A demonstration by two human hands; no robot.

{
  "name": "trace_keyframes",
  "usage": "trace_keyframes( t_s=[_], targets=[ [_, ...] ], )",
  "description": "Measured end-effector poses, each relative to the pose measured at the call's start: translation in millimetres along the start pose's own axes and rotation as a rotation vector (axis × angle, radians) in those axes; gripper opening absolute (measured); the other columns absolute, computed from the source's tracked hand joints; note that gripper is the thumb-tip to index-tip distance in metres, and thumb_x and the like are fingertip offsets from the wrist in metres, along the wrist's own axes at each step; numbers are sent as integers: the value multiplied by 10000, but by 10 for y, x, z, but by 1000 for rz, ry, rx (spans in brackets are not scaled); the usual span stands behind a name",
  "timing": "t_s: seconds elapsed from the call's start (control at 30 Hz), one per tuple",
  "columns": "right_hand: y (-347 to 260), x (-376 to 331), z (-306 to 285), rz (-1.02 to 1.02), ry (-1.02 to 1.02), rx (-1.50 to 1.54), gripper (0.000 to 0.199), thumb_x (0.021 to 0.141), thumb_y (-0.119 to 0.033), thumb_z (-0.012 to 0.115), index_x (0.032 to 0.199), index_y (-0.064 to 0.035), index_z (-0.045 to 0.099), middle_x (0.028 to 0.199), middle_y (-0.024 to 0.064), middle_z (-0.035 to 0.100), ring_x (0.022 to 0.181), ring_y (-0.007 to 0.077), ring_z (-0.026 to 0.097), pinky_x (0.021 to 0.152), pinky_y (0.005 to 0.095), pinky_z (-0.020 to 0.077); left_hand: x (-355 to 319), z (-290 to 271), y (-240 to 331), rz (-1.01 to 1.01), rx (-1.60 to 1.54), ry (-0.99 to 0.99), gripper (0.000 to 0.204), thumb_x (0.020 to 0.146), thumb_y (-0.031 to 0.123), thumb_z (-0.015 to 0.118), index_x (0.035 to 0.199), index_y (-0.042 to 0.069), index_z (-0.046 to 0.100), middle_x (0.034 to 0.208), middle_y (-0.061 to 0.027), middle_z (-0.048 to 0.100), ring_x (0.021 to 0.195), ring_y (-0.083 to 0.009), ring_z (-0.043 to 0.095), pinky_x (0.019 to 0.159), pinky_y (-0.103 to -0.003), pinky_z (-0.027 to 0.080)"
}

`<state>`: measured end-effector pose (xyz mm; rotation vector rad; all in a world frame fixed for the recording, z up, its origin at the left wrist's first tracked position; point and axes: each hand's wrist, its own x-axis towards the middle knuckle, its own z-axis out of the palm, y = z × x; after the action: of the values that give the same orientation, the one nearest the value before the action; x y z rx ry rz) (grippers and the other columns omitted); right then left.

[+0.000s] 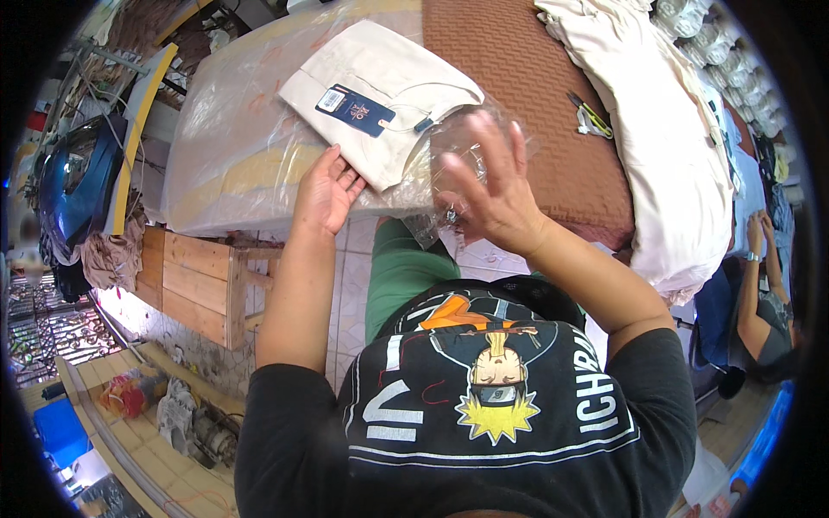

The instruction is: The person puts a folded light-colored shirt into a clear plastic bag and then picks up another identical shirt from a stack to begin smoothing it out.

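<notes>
A folded cream garment (389, 73) lies at a slant on the plastic-covered part of the table. On top of it is a dark blue hang tag (356, 110) with a white label, and a thin cord runs beside it. My left hand (326, 192) is at the garment's near left edge, palm turned up, fingers loosely curled and apart, the tips touching the edge. My right hand (499, 186) hovers with fingers spread over a crumpled clear plastic bag (458, 142) by the garment's right end; no grip on the bag shows.
Yellow-handled thread snips (591, 116) lie on the brown textured cloth (518, 60), beside a long pile of cream fabric (643, 104). Below the table's left side stands a wooden bench (197, 276). Another person's arms (756, 285) show at the far right.
</notes>
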<state>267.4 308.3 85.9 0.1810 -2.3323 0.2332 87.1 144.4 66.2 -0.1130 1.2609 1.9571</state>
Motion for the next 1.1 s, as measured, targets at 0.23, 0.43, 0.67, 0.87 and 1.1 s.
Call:
trace_keyframes(
  t_s=[0.23, 0.43, 0.67, 0.87, 1.1],
  targets=[
    [-144, 443, -104, -146, -29, 41, 244, 655, -146, 575, 883, -71, 621, 805, 24, 615, 690, 158, 610, 606, 270, 485, 133, 99, -87, -62, -393, 65, 360, 930, 279, 434, 1198, 40, 469, 1198, -92, 509, 1092, -218, 483, 941, -363, 399],
    [-665, 957, -298, -188, 24, 138, 240, 655, -115, 609, 879, -32, 636, 818, 70, 641, 672, 163, 628, 564, 262, 505, 234, 546, -235, 30, -609, -369, 368, 940, 276, 405, 1215, 34, 450, 1208, -105, 519, 1096, -212, 504, 943, -357, 416],
    [-779, 1131, -424, -85, 251, 341, 252, 655, -48, 615, 904, -7, 627, 819, 108, 653, 668, 187, 647, 564, 274, 529, 71, 997, 728, 169, -401, -464, 468, 915, 341, 462, 1259, 29, 402, 1197, -126, 519, 1031, -225, 550, 867, -370, 475],
    [-299, 751, -546, 775, 479, 1045, 182, 922, -79, 484, 1063, -6, 576, 954, 100, 661, 858, 153, 645, 686, 245, 512, 733, 1530, 1069, 545, 372, -182, 815, 840, 390, 590, 1421, 60, 122, 1289, -251, 400, 1094, -354, 517, 851, -463, 495],
    [-1, -595, -468, 1568, -143, 1234, 244, 912, -194, 528, 1060, -5, 569, 936, 114, 660, 758, 134, 639, 650, 245, 505, 914, 969, -245, 590, 1419, -212, 544, 826, 440, 564, 1303, 202, 459, 1441, -189, 220, 1333, -404, 147, 1060, -492, 187]
  ],
)
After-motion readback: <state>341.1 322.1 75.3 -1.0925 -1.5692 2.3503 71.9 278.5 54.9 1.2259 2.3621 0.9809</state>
